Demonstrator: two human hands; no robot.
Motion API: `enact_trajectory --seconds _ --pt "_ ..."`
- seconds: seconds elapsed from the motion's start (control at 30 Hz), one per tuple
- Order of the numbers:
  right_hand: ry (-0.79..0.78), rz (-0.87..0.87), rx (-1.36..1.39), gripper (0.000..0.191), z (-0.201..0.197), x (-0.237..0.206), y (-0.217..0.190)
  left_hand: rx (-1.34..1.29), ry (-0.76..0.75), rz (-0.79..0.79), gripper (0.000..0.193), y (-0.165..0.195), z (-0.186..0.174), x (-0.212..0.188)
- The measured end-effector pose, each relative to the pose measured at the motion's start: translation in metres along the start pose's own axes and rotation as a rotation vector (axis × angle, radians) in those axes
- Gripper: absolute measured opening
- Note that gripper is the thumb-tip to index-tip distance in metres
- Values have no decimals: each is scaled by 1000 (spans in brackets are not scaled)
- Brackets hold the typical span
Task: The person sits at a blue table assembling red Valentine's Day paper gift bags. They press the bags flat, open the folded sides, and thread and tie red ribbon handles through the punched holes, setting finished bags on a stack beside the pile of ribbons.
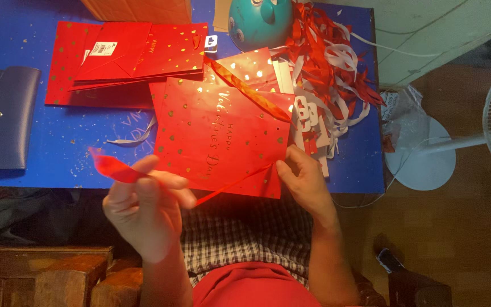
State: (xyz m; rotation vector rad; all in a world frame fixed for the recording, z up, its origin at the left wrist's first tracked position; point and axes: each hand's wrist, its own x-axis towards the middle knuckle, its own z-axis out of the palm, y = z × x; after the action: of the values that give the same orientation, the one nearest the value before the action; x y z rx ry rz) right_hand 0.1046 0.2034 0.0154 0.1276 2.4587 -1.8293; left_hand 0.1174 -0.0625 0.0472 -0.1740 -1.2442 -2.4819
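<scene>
Threading step: my left hand (143, 207) pinches ribbon (115, 169) beside bag (220, 136); right hand (305, 179) fingers clamp bag's corner. Next I'd pull it taut.

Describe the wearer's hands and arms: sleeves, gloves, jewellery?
Both the left hand and the right hand are bare, no gloves. Forearms are uncovered with no sleeves in view. No watch, rings or bracelets can be made out.

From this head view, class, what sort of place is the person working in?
Probably a home craft corner. A blue table holds flat red gift bags and a heap of red and white ribbon; a white pedestal fan stands on a wooden floor alongside.
</scene>
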Motion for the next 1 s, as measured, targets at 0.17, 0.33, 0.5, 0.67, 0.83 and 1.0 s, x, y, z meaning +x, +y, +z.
enact_trajectory --seconds 0.17,0.33,0.5,0.67,0.83,1.0 --pt "11 -78 -16 13 1 0 -7 -34 159 102 26 5 -6 8" --pt "-4 -75 -217 14 -6 -4 -10 -127 182 193 29 10 -12 19" --pt "-43 37 -291 21 -13 -14 -21 388 37 163 28 -12 13 24" --pt "-30 23 -187 23 -2 -16 -37 605 -266 -110 18 -60 54 36" --pt "70 110 -328 27 15 -8 -33 818 -327 8 17 -67 57 37" --pt "213 -63 -166 19 25 -2 -14 722 -322 -55 17 -55 57 33"
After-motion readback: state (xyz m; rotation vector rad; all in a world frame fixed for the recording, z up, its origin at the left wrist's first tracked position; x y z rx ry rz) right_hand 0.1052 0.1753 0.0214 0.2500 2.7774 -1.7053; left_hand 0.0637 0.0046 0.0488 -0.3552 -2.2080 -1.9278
